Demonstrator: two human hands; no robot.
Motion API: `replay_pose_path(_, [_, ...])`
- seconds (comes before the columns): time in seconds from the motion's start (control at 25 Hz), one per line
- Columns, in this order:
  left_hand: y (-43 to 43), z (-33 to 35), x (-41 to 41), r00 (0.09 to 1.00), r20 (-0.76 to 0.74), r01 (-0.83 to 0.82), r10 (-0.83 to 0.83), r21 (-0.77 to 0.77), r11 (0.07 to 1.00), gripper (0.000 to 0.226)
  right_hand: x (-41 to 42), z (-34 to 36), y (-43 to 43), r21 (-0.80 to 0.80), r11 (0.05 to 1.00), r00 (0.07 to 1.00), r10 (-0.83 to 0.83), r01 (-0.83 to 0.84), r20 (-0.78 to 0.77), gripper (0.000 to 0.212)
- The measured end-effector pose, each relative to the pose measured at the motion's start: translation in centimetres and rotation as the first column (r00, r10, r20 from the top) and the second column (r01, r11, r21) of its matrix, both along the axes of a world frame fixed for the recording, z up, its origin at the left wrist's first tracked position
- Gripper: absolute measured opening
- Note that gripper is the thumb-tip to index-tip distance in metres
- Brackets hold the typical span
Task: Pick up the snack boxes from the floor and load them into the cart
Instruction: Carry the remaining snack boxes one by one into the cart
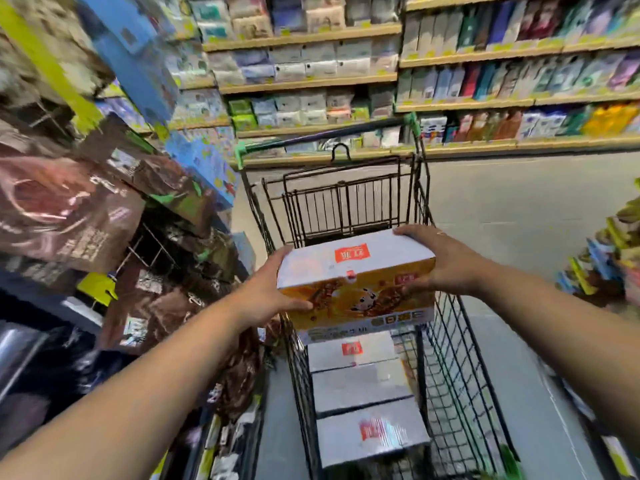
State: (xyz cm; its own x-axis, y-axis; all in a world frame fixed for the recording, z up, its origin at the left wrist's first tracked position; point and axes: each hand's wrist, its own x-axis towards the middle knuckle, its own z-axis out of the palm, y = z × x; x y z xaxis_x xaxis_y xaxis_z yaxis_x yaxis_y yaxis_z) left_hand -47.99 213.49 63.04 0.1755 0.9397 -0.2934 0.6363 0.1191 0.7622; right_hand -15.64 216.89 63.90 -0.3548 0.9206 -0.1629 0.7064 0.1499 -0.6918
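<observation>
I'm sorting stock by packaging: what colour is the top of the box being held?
The box top is white with a red label; head view.

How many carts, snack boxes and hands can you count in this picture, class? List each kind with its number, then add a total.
Cart: 1
Snack boxes: 4, one held box plus three loaded boxes
Hands: 2, left hand and right hand
Total: 7

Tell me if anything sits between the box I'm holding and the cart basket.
Nothing visible does. Both the left hand and right hand hold the snack box over the open top of the cart. Three similar boxes already lie in the basket, nearer the camera; the spot directly under the held box is hidden.
</observation>
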Motion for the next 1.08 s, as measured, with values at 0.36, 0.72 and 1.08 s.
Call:
replay_pose_path(0.36, [14.3,-11.6,-0.2,0.865,-0.502,-0.018,-0.018,-0.067,0.998,0.104,-2.1,-15.8,15.6,0.075,0.991,0.994,0.111,-0.109,-0.025,0.095])
replay_pose_path(0.72, [19.1,-20.0,-0.8,0.316,-0.949,0.153,0.007,0.058,0.986,0.072,-5.6,-28.7,20.1,0.189,0.975,0.99,0.128,-0.114,-0.066,0.092])
replay_pose_path(1.08, [19.2,-23.6,1.2,0.202,-0.977,0.045,0.071,0.082,0.996,0.083,-5.9,-29.0,21.4,0.139,0.982,0.98,0.104,-0.129,0.172,0.095])
